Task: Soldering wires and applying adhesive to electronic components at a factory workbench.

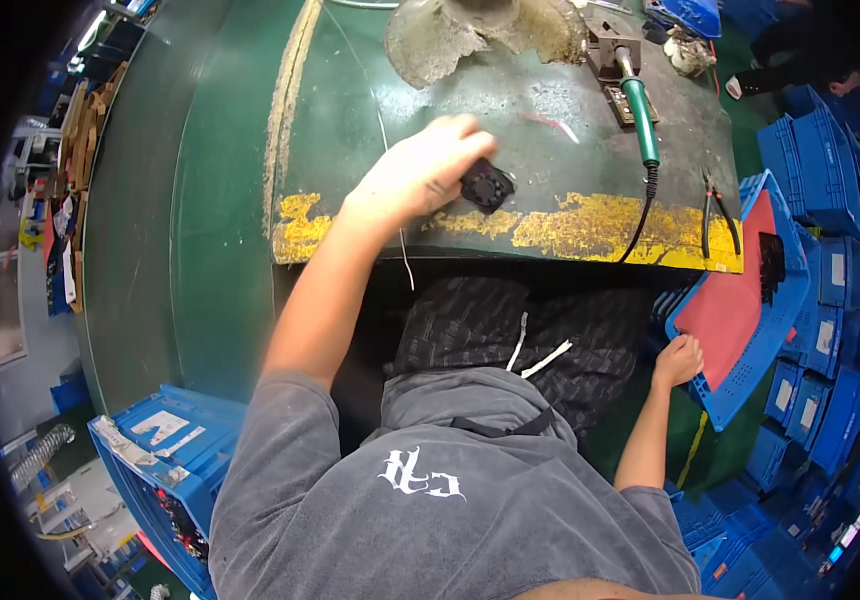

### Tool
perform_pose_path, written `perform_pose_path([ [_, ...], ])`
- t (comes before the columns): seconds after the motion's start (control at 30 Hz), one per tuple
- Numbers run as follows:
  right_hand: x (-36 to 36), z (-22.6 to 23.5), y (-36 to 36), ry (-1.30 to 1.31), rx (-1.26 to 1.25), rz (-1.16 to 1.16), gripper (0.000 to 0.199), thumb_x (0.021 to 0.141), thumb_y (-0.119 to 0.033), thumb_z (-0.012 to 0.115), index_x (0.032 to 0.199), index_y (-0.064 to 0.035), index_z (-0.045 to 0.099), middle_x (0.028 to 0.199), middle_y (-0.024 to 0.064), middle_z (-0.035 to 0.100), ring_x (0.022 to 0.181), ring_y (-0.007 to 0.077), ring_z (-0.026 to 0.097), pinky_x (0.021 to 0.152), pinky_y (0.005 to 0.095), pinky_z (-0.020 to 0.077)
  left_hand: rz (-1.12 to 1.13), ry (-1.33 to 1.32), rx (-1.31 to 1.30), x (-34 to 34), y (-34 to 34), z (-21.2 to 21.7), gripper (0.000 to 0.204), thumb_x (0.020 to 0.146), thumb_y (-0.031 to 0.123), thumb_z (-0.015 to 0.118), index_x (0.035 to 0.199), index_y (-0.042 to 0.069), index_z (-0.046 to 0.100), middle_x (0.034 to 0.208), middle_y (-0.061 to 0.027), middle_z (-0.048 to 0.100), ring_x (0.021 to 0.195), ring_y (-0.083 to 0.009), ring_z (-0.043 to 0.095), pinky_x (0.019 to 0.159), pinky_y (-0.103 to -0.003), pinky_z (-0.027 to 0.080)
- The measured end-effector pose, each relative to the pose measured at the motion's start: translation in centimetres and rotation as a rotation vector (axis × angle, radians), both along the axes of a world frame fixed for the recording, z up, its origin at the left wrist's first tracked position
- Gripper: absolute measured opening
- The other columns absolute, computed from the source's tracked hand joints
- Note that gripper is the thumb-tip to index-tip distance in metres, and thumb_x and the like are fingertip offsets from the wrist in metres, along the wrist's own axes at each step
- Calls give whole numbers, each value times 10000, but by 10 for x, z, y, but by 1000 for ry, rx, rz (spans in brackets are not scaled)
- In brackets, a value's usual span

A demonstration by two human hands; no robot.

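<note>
Close to the scuffed yellow edge of the green table (350,100), a small black fan (491,189), squarish with a round centre, sits in the left hand (440,165). Bent fingers close on its upper left and hide that part; glare and blur wash out their detail. A thin white wire (407,262) passes behind the wrist. Rightward lie a green-handled soldering iron (640,120) and dark-handled pliers (718,222); a rough, crusted grey piece (425,50) is cut off above. At the plastic blue basket (795,290), the right hand (681,360) curls by the pink sheet (725,330); whether it grips anything, I cannot tell.
</note>
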State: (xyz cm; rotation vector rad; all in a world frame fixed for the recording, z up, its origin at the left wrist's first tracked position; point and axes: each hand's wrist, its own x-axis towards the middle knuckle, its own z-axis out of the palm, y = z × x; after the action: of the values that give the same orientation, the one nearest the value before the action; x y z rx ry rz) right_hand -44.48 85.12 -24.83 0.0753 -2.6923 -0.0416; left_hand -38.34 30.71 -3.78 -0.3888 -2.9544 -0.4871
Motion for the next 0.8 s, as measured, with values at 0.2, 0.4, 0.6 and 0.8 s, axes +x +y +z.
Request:
perform_pose_path([
  [0.2, -1, -2, -2, 54, 10, -36, 244, 910, -216, 518, 747, -64, 619, 817, 90, 629, 817, 337, 583, 791, 465, 438, 708, -398, 812, 8, 9, 1, 369, 859, 309, 765, 1005, 16, 595, 850, -133, 689, 682, -276, 665, 707, -353, 534],
  [0.4, -4, -1, 2, 75, -16, -69, 225, 889, -237, 555, 748, -80, 634, 816, 75, 632, 816, 324, 587, 800, 454, 442, 846, -103, 714, -5, 38, -22, 456, 871, 415, 717, 915, -38, 711, 763, -167, 722, 675, -195, 689, 676, -335, 516],
  [0.6, -44, 84, -48, 142, -733, 224, 125, 932, -43, 586, 990, -38, 696, 916, 96, 616, 835, 221, 628, 763, 304, 496, 792, 33, 727, 6, 29, -49, 337, 885, 291, 776, 960, -35, 744, 758, -3, 665, 690, -56, 545, 633, -232, 433],
  [0.8, -118, 153, -82, 131, -403, 322, 195, 939, -163, 631, 1087, -55, 695, 1004, 106, 639, 932, 270, 594, 919, 384, 452, 840, -146, 1152, 5, 47, -36, 327, 909, 242, 754, 1073, -33, 686, 776, -41, 661, 526, -79, 547, 451, -219, 429],
])
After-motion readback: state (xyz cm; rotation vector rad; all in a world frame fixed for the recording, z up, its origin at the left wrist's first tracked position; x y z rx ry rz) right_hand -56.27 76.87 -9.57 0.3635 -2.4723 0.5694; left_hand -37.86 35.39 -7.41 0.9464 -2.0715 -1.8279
